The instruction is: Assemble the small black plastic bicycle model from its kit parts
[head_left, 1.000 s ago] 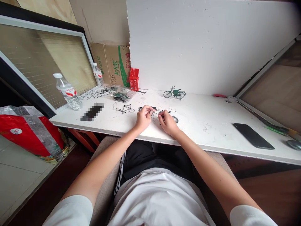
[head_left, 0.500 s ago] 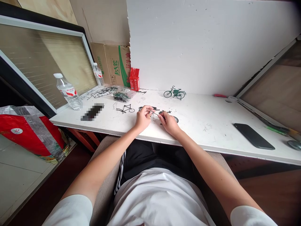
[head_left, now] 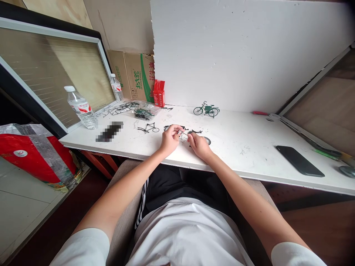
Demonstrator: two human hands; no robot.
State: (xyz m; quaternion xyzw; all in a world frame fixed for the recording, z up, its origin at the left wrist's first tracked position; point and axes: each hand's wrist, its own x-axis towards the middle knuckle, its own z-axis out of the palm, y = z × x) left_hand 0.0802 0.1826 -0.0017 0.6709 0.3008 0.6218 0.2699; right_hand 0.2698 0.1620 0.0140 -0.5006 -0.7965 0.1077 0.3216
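Over the front of the white table, my left hand (head_left: 169, 141) is closed in a pinch on a small, thin dark part (head_left: 181, 135), too fine to name. Close to its right, my right hand (head_left: 200, 144) is pinched shut too; what its fingertips grip is hidden. Beneath and behind the hands lie dark model-bicycle pieces, among them a small spoked wheel (head_left: 207, 140) by my right hand. To the left, a black model bicycle frame (head_left: 150, 128) lies flat. An assembled green model bicycle (head_left: 206, 109) stands upright near the wall.
Black part frames (head_left: 122, 108) and a clear bag of green parts (head_left: 144, 112) lie at the back left. Water bottles (head_left: 81, 109), a cardboard box (head_left: 134, 77) and a red box (head_left: 159, 93) stand there. A black phone (head_left: 300, 161) lies at the right.
My right fingers have shifted slightly and turned inward over the small part. My left hand stays almost in place, and the things on the table are unmoved.
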